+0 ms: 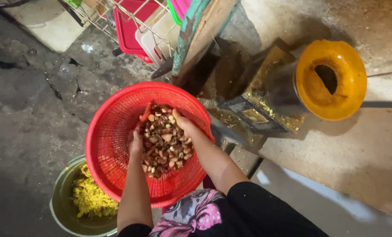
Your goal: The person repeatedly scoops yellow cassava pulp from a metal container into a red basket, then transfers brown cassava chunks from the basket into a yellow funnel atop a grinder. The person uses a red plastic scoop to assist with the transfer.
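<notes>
A round red plastic basket [110, 131] with a mesh wall sits in front of me. Both my hands are inside it, cupped together under a heap of brown and pale nuts or seeds [165, 140]. My left hand [136, 142] holds the left side of the heap. My right hand [185, 127] holds the right side, its fingers curled around the pile.
A grinding machine with a yellow-orange funnel [332, 79] stands at the right on a dusty slab. Below left, a metal bowl [62, 204] holds yellow ground paste [90, 197]. A wire rack with red, pink and white plastic lids [139, 26] is at the top. A wooden post [200, 30] rises behind the basket.
</notes>
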